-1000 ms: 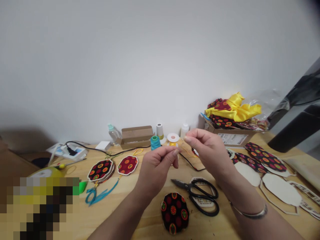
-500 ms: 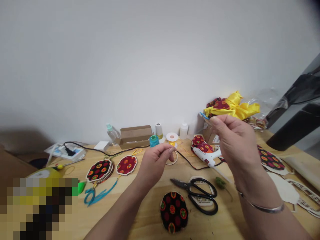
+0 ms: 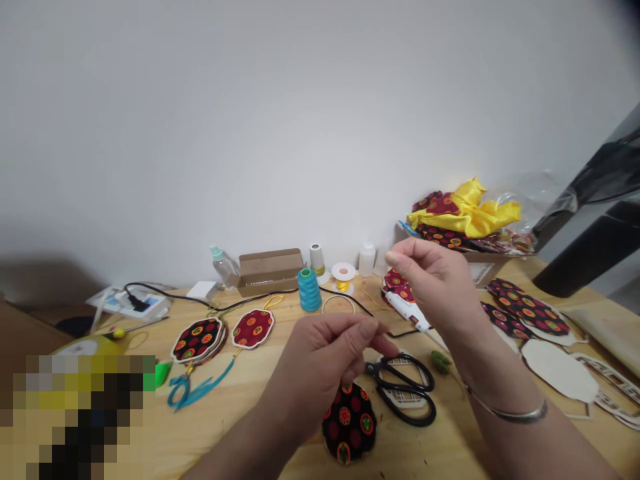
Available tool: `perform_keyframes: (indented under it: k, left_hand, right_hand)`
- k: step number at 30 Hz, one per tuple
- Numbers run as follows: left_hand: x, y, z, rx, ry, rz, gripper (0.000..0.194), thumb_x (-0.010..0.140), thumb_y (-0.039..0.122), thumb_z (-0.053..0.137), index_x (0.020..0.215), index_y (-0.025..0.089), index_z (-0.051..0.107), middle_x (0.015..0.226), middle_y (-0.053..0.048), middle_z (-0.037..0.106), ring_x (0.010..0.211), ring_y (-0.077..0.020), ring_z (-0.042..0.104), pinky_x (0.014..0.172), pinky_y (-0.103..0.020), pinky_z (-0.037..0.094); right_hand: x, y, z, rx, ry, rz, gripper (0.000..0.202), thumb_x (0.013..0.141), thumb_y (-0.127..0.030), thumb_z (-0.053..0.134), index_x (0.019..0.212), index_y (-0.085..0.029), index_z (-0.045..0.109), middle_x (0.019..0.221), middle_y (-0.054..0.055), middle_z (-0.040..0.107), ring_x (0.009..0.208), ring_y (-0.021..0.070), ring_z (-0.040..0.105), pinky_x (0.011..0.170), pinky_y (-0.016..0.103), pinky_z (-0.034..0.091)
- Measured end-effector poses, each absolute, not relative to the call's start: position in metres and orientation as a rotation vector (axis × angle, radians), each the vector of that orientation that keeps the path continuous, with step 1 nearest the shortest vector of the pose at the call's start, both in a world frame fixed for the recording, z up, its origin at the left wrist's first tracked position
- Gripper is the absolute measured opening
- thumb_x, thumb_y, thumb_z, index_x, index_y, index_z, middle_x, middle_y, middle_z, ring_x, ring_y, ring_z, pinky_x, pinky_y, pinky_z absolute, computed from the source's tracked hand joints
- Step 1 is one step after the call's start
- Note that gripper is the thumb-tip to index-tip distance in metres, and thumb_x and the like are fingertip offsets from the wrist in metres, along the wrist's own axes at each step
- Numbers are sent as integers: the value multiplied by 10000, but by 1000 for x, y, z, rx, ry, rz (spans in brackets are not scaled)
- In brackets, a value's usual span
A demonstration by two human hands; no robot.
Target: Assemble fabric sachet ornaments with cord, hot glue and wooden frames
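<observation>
My left hand (image 3: pixel 333 363) is closed in a pinch over the top of a black patterned fabric piece (image 3: pixel 349 427) on the table; what its fingertips hold is too small to make out. Higher and to the right, my right hand (image 3: pixel 430 277) also pinches, thumb against forefinger, near the white glue gun (image 3: pixel 407 311); nothing between its fingertips can be made out. Black-handled scissors (image 3: pixel 425 417) lie across a pale lattice piece (image 3: pixel 406 385), their blades partly behind my left hand. A teal thread cone (image 3: pixel 309 291) stands behind my left hand.
Patterned pieces (image 3: pixel 199 339) and a red one (image 3: pixel 253 329) with blue cords lie left. Along the wall stand a brown box (image 3: pixel 271 275), bottles and a spool (image 3: pixel 343 276). Yellow fabric (image 3: pixel 470 212) fills a box at the right, near pale cut-outs (image 3: pixel 559 373). A black cable crosses the table.
My left hand has moved down and right, over the fabric piece and the scissor blades. My right hand has moved slightly left and down, uncovering more of the box and patterned pieces.
</observation>
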State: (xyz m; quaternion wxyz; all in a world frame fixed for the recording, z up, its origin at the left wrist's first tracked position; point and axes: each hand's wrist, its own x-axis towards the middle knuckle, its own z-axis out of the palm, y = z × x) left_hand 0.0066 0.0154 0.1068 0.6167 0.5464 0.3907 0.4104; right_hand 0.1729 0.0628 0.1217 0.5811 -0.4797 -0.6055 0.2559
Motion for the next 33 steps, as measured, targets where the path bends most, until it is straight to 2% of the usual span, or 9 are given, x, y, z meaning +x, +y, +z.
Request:
perform_keyframes:
  k: [3, 6, 10, 13, 15, 23, 33]
  left_hand:
    - [12, 17, 104, 844, 685, 869, 278, 816, 381, 583, 862, 151, 732, 843, -131, 725, 384, 0, 265, 377, -169, 136]
    - [11, 23, 104, 629, 610, 834, 301, 804, 374, 598, 862, 106, 723, 856, -159, 717, 372, 20, 252, 354, -137, 100]
    - [6, 31, 105, 498, 609, 885, 169, 749, 277, 674, 762, 109, 689, 756, -89, 699, 350, 40, 240, 330, -92, 113]
    - [3, 37, 104, 465, 637, 935, 131, 713, 218, 709, 700, 103, 649, 571, 22, 589, 334, 40, 242, 316, -80, 123]
    - [2, 40, 103, 480, 646, 949, 133, 714, 202, 705, 694, 90, 635, 525, 54, 525, 329, 40, 244, 311, -76, 133]
    - [-4, 48, 104, 580, 721, 1020, 131, 717, 193, 683, 726, 73, 633, 664, -3, 624, 352, 39, 255, 309, -79, 173]
    - [-8, 51, 104, 696, 779, 1093, 174, 678, 231, 720, 718, 67, 678, 655, -13, 606, 382, 29, 213, 322, -105, 143]
  right_hand:
    - [164, 57, 121, -1101, -1527, 587, 170, 788, -254, 597, 645, -167, 565, 582, -33, 518, 537, 93, 442, 521, 229, 358]
    - [158, 51, 120, -1030, -1688, 521, 166, 800, -193, 590, 637, -172, 568, 656, -19, 565, 625, 104, 499, 596, 233, 388]
    - [157, 43, 121, -929, -1877, 497, 148, 816, -136, 576, 673, -172, 594, 718, -6, 586, 718, 117, 530, 679, 250, 407]
    - [158, 38, 123, -881, -1985, 481, 134, 823, -129, 572, 699, -170, 602, 724, 2, 579, 739, 128, 519, 689, 266, 401]
    - [159, 35, 126, -870, -2061, 467, 139, 827, -116, 560, 705, -170, 598, 722, 3, 570, 746, 131, 507, 691, 269, 393]
    - [160, 27, 130, -866, -2315, 412, 162, 822, -89, 534, 688, -175, 565, 739, -6, 565, 755, 124, 491, 700, 259, 365]
    - [157, 14, 131, -846, -2740, 490, 145, 814, -124, 559, 702, -169, 640, 736, 19, 608, 750, 138, 515, 653, 254, 382]
